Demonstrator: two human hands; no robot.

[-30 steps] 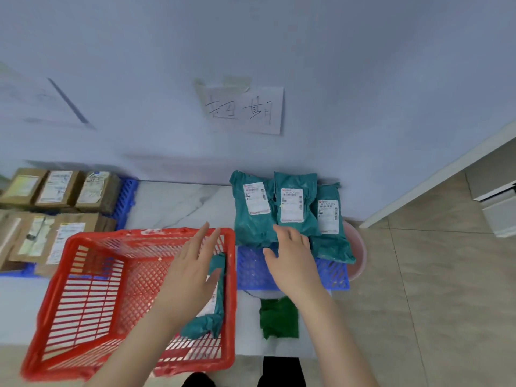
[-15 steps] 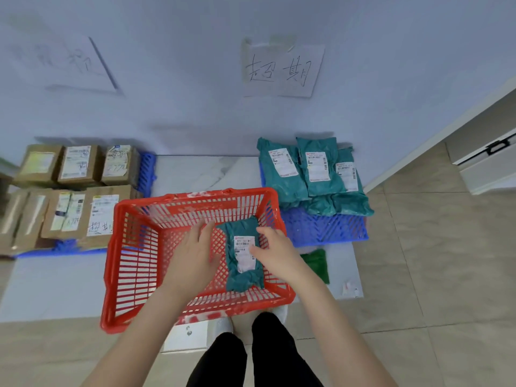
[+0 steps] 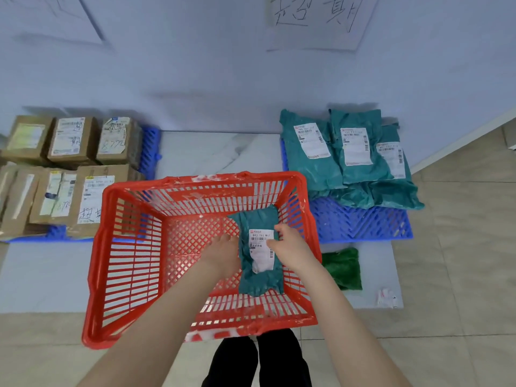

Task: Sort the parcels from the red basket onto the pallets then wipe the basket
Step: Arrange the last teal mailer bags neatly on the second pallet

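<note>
The red basket (image 3: 134, 247) stands on the floor in front of me, between two blue pallets. Inside it, at the right, lies one teal bag parcel (image 3: 258, 277) with a white label. My left hand (image 3: 223, 254) grips the parcel's left edge and my right hand (image 3: 290, 248) grips its right edge over the label. The right pallet (image 3: 360, 224) carries several teal bag parcels (image 3: 321, 157) leaning against the wall. The left pallet (image 3: 150, 141) holds several cardboard box parcels (image 3: 72, 141). A green cloth (image 3: 344, 268) lies on the floor right of the basket.
Two handwritten paper signs hang on the blue wall, one (image 3: 315, 20) above the right pallet. A small white scrap (image 3: 386, 297) lies on the grey mat near the cloth. Beige floor tiles extend to the right. My dark trouser legs (image 3: 257, 358) show below the basket.
The view has tilted down and moved closer. Both hands went from hovering over the basket rim to closing on the teal parcel inside it.
</note>
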